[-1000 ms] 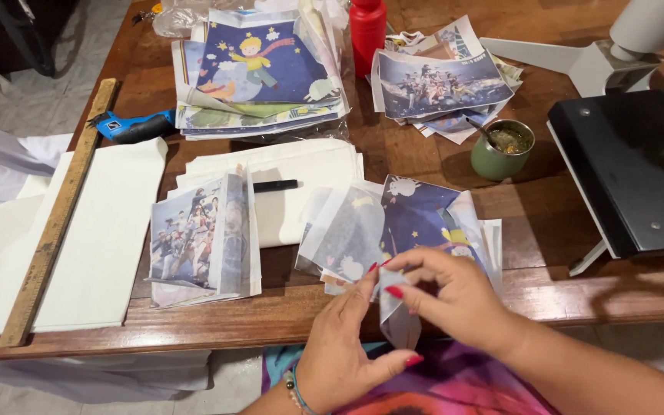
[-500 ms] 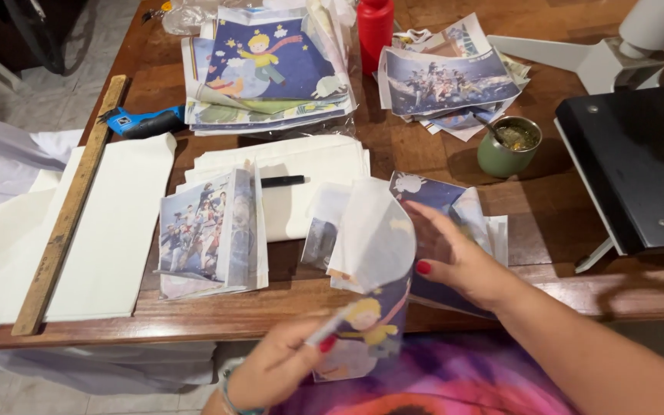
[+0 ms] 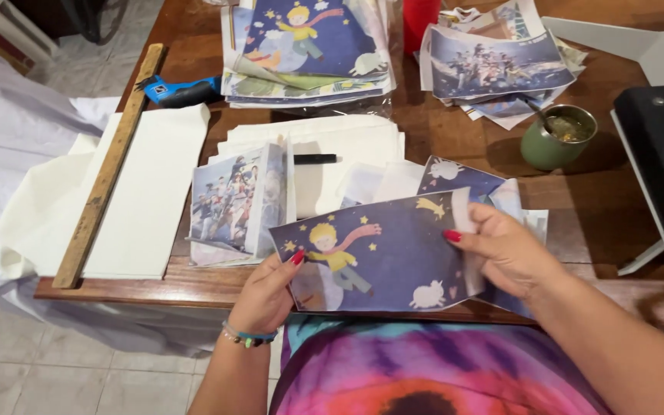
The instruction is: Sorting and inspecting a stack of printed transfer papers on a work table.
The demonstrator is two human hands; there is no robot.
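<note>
Head view, looking down over the near edge of the wooden table. Both hands hold one dark blue printed sheet, a cartoon child with a scarf, stars and a small sheep on it, face up and nearly flat just above the table edge. Left hand is pinched shut on the sheet's lower left corner, thumb on top. Right hand is clamped on the right edge, thumb over the print, fingers underneath. More blue prints lie under and behind the sheet. Just left: a folded group-picture print, with a black pen on white paper behind it. Far left: a wooden ruler on white fabric. Right, well apart: a green cup.
</note>
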